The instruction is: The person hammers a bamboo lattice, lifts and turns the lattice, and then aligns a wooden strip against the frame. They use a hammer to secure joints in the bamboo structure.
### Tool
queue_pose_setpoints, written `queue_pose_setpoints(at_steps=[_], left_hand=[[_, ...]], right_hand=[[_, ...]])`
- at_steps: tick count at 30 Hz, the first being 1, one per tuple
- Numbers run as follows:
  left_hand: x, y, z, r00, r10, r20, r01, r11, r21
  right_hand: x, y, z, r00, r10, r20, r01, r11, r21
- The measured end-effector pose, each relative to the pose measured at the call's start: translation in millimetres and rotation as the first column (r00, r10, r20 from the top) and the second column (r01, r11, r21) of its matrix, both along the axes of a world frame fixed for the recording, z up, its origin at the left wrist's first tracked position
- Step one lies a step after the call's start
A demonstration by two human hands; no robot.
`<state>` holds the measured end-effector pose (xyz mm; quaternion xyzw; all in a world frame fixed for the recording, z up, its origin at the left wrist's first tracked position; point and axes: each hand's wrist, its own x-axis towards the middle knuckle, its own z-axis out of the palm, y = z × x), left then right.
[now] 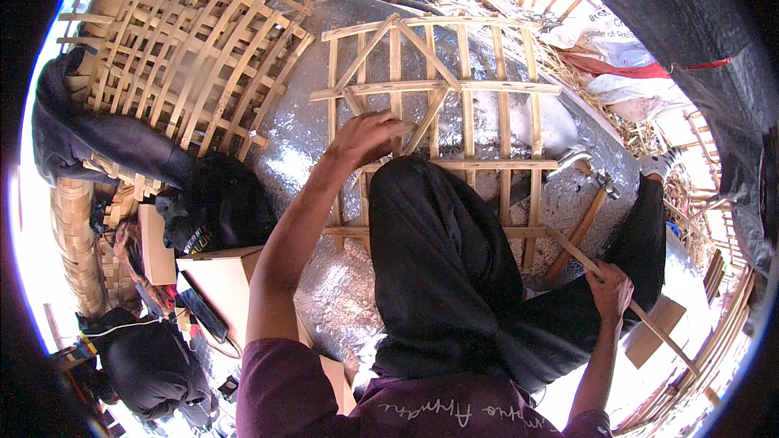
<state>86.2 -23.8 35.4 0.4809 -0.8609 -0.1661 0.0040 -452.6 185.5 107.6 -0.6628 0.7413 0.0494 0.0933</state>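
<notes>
Left hand (367, 138): resting on the bamboo lattice frame (454, 89), fingers curled together over a diagonal slat near the frame's middle.
Right hand (610, 288): gripping a loose bamboo strip (649, 320), fingers clamped around it, just right of the knee.
Bamboo lattice frame: lying flat on the silver foil sheet (300, 138), partly hidden under the bent knee in black trousers (442, 259).
Hammer (586, 211): lying at the frame's right edge.
Woven bamboo panel (187, 57): lying upper left.
</notes>
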Motion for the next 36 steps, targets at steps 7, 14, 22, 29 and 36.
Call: queue_pose_setpoints(at_steps=[7, 14, 22, 29, 36], left_hand=[[1, -4, -5, 0.998, 0.010, -0.055, -0.005, 0.996, 0.088], [-8, -10, -14, 0.996, 0.022, 0.087, -0.031, 0.995, 0.098], [-26, -16, -9, 0.947, -0.049, 0.317, -0.002, 0.988, 0.157], [-10, -30, -26, 0.978, -0.038, 0.207, 0.028, 0.998, 0.049], [-11, -28, -8, 0.992, -0.110, 0.058, 0.117, 0.983, -0.140]], right_hand=[[-3, 0, -2, 1.000, -0.019, 0.002, 0.019, 1.000, 0.015], [2, -1, 4, 0.999, -0.040, 0.033, 0.040, 0.999, 0.002], [8, 12, 13, 0.999, -0.045, -0.011, 0.043, 0.992, -0.118], [15, 46, 51, 0.995, -0.088, 0.056, 0.103, 0.909, -0.405], [-36, 70, 30, 0.990, -0.136, 0.044, 0.143, 0.933, -0.330]])
